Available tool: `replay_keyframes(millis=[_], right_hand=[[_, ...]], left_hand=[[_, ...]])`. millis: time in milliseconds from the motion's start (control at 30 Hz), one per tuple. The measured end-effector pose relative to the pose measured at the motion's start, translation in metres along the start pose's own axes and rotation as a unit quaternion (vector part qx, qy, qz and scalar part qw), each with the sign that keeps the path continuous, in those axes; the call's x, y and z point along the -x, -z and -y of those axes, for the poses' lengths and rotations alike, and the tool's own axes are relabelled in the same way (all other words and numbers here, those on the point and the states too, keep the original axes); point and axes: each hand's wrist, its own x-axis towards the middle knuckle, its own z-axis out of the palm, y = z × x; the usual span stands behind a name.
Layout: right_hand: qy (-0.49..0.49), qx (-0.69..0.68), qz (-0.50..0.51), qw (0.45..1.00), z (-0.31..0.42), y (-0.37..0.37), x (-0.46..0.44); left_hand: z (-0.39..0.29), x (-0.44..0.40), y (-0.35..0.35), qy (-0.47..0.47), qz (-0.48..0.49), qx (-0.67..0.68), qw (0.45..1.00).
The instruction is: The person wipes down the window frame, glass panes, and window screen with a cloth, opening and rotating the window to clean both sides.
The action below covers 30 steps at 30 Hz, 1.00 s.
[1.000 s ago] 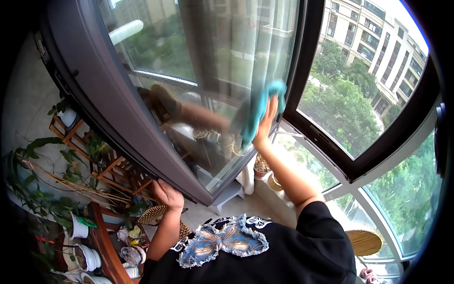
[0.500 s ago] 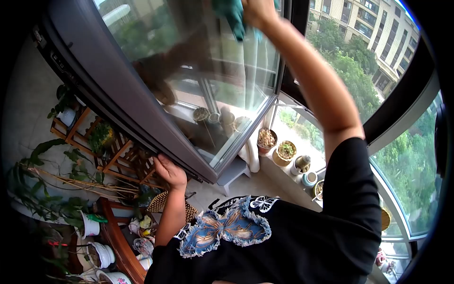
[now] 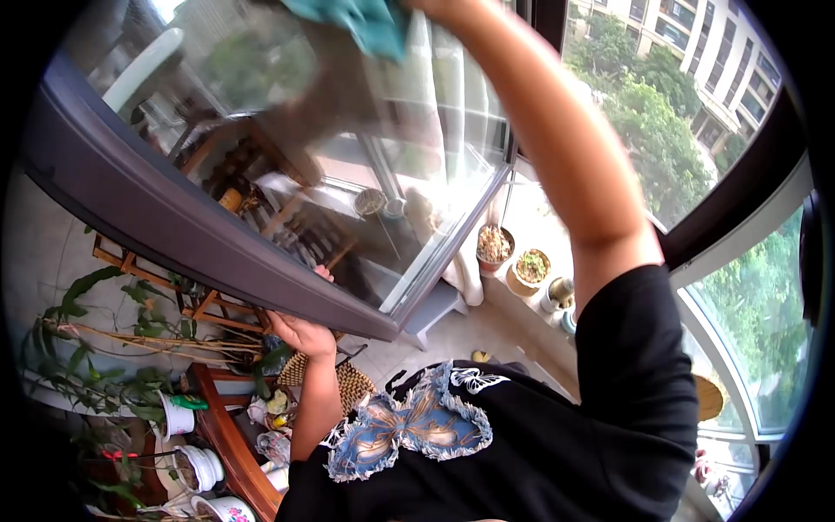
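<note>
My right hand point(image 3: 437, 7), partly cut off by the top edge of the view, holds a teal cloth point(image 3: 361, 24) against the glass point(image 3: 339, 113) of an open window sash. Only the lower part of the cloth shows. My left hand point(image 3: 302, 334) grips the lower edge of the sash's dark frame point(image 3: 187, 235), its fingers partly hidden behind it. Reflections of the balcony lie across the pane.
Several potted plants point(image 3: 528, 268) line the sill at right. A grey stool point(image 3: 429, 315) stands beneath the sash corner. At left are a wooden plant rack point(image 3: 209, 306), leafy plants point(image 3: 87, 296) and white pots point(image 3: 200, 467). A woven basket point(image 3: 348, 389) is near my left forearm.
My right hand has swept the cloth to the left across the upper glass. The sash has shifted so that more of its pane shows. My left hand stays at the frame's edge.
</note>
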Motion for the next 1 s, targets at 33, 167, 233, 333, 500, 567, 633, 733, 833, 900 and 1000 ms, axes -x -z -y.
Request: replay_keyframes(millis=[33,167,233,333,500,567,633,733,833,900,1000], right_hand=[[-0.043,0.026,0.031,0.998,0.004,0.009,0.033],[-0.241,-0.012,0.046,0.969,0.038,0.027,0.178],[-0.374,-0.004,0.076,0.924,0.082,0.032,0.257],[-0.431,-0.009,0.109,0.895,0.165,0.042,0.355],[-0.322,-0.050,0.130,0.936,0.194,0.041,0.345],[-0.242,-0.041,0.151,0.958,0.177,0.038,0.310],[-0.100,-0.046,0.185,0.977,0.139,0.031,0.258],[0.108,-0.034,0.190,0.975,0.067,0.019,0.125],[0.142,-0.069,0.114,0.981,0.008,0.011,-0.012],[0.117,-0.045,0.068,0.990,-0.041,-0.001,-0.085],[-0.130,-0.366,-0.053,0.920,-0.092,-0.030,-0.164]], left_hand=[[0.002,0.000,0.004,0.009,0.007,0.007,1.000],[0.003,0.000,0.012,0.022,-0.003,0.031,0.999],[0.005,-0.003,0.017,0.028,-0.003,0.035,0.999],[0.001,-0.006,0.021,0.027,-0.016,0.015,0.999],[0.001,-0.016,0.018,0.042,-0.026,0.015,0.999],[0.007,-0.002,0.026,0.048,-0.057,-0.048,0.996],[0.027,-0.002,0.035,0.037,-0.069,-0.073,0.994],[0.032,-0.002,0.034,0.013,-0.047,-0.091,0.995],[0.020,0.003,0.023,0.069,-0.042,0.009,0.997],[0.025,0.009,0.025,0.073,-0.047,0.006,0.996],[0.018,0.014,0.024,0.076,-0.036,-0.034,0.996]])
